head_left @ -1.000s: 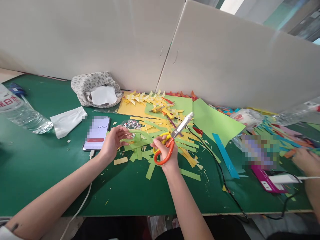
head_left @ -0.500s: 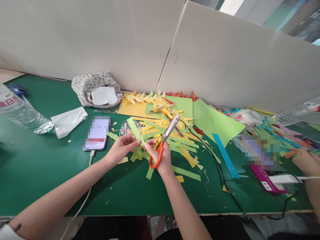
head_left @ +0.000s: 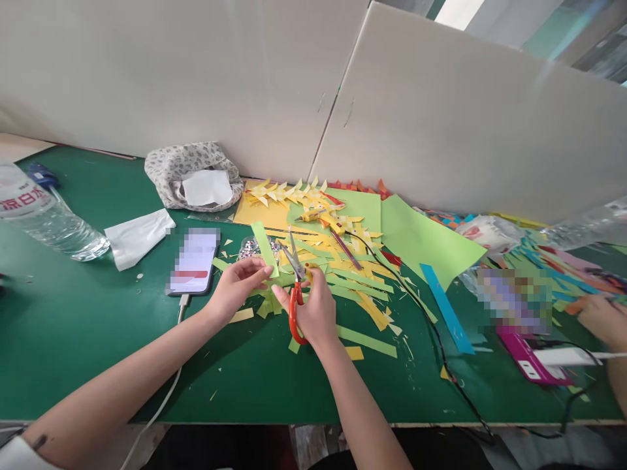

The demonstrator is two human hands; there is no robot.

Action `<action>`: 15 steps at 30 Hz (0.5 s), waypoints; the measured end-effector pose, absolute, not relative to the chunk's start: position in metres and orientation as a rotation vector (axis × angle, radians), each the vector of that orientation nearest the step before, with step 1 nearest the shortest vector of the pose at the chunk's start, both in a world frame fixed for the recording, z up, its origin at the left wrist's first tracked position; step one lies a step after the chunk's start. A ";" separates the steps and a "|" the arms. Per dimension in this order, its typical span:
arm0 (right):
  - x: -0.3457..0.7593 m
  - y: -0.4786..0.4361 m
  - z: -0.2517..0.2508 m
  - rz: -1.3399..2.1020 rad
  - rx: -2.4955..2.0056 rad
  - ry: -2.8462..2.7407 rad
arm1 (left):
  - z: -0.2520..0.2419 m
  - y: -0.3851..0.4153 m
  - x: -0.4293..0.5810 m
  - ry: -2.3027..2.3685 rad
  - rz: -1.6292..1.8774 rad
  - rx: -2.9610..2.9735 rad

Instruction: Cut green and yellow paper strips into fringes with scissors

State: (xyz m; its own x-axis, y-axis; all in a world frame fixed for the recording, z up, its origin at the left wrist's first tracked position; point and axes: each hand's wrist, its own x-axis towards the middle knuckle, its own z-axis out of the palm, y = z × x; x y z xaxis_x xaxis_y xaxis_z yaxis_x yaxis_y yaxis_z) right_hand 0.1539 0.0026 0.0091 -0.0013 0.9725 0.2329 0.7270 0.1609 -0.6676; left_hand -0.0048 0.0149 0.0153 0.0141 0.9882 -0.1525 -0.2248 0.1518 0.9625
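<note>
**A:** What has changed since 1 second ago?

**B:** The right hand (head_left: pixel 313 313) has swung the orange-handled steel scissors (head_left: pixel 295 290) round. The blades pointed off to the far right. Now they stand nearly upright, a little parted, just beside the light green paper strip (head_left: pixel 264 248). The fingers are closed through the handle loops.

**A:** And the strip itself?

**B:** It is up off the green table (head_left: pixel 73 326), pinched at its lower end between thumb and fingertips of the left hand (head_left: pixel 240 284), leaning away to the left. That hand was down among the heap before. Paper and blades have come together, but I cannot tell whether they touch.

**A:** What lies around them?

**B:** Under both hands is a heap of cut yellow and green paper strips (head_left: pixel 353 281). A small clear dish of sequins (head_left: pixel 247 247) sits just behind the strip, and a smartphone (head_left: pixel 192 261) lies left of it. A plastic water bottle (head_left: pixel 49 219) and a white tissue (head_left: pixel 137 235) lie farther left. A black cable (head_left: pixel 421 313) crosses the heap's right side. A co-worker's hand (head_left: pixel 600 316) is well apart at the far right.
</note>
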 end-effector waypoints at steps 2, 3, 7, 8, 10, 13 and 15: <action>0.153 0.002 0.007 0.305 -1.587 -1.886 | 0.016 0.016 -0.006 1.120 1.226 0.913; 0.152 0.002 0.007 0.231 -1.563 -1.923 | 0.016 0.016 -0.006 1.120 1.236 0.906; 0.151 0.003 0.005 0.052 -1.535 -2.010 | 0.016 0.016 -0.008 1.108 1.285 0.880; 0.151 0.003 0.005 0.040 -1.543 -2.023 | 0.016 0.016 -0.008 1.104 1.293 0.873; 0.151 0.003 0.005 0.046 -1.564 -2.043 | 0.015 0.016 -0.008 1.096 1.296 0.867; 0.152 0.003 0.005 0.075 -1.579 -2.056 | 0.015 0.016 -0.009 1.086 1.286 0.875; 0.152 0.003 0.005 0.076 -1.570 -2.054 | 0.015 0.016 -0.009 1.087 1.275 0.884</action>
